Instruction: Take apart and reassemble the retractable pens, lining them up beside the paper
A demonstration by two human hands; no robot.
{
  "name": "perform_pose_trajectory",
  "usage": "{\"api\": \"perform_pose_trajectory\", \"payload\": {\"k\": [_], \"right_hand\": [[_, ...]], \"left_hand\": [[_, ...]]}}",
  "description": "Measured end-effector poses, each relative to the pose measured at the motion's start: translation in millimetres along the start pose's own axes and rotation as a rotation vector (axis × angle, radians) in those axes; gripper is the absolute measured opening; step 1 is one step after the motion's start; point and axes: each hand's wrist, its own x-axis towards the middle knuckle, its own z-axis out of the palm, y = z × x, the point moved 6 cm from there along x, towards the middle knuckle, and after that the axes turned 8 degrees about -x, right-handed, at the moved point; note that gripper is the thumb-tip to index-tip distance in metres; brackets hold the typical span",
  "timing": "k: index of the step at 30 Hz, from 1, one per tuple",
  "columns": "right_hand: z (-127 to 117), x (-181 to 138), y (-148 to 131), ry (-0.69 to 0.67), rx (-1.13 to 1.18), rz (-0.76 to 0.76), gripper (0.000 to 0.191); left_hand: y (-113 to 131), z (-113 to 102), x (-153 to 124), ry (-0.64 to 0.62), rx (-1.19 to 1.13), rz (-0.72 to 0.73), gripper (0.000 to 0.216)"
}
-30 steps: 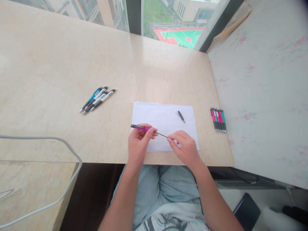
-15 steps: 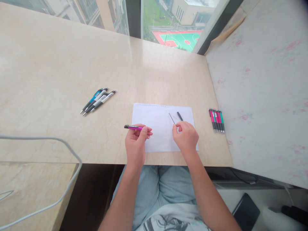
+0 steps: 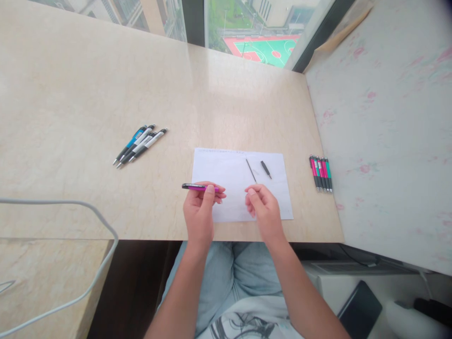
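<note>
My left hand (image 3: 198, 212) holds the magenta barrel of a pen (image 3: 201, 187) between thumb and fingers. The barrel's black clip end points left, above the paper's left part. My right hand (image 3: 263, 207) is over the right part of the white paper (image 3: 233, 165), fingers loosely curled and nothing visible in them. Just beyond its fingertips lies a thin dark pen refill (image 3: 251, 170). Right of the refill, a black pen grip section (image 3: 266, 169) with a narrow tip rests on the paper.
Several blue and white pens (image 3: 141, 145) lie in a loose pile on the left of the table (image 3: 219, 99). At the right edge, by the flowered wall (image 3: 384, 141), several pink and green pens (image 3: 321, 173) form a row. A pale cable (image 3: 95, 212) curves at left.
My right hand has let go of the refill, which now lies on the paper, and has moved down and left. The left hand still holds the magenta barrel in nearly the same place.
</note>
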Motion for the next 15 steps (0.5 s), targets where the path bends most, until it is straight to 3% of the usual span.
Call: {"api": "perform_pose_trajectory", "payload": {"k": [3, 7, 11, 15], "right_hand": [[32.6, -8.9, 7.0, -0.207, 0.439, 0.227, 0.033], [48.0, -6.7, 3.2, -0.224, 0.787, 0.365, 0.03], [48.8, -5.9, -3.8, -0.253, 0.961, 0.451, 0.025], [41.5, -7.1, -5.1, -0.231, 1.008, 0.431, 0.02]], "left_hand": [[9.4, 8.4, -8.3, -0.06, 0.194, 0.136, 0.014], [15.5, 27.1, -17.7, -0.221, 0.533, 0.322, 0.009], [17.3, 46.1, -25.3, -0.382, 0.88, 0.566, 0.008], [20.2, 48.9, -25.3, -0.387, 0.937, 0.643, 0.009]]}}
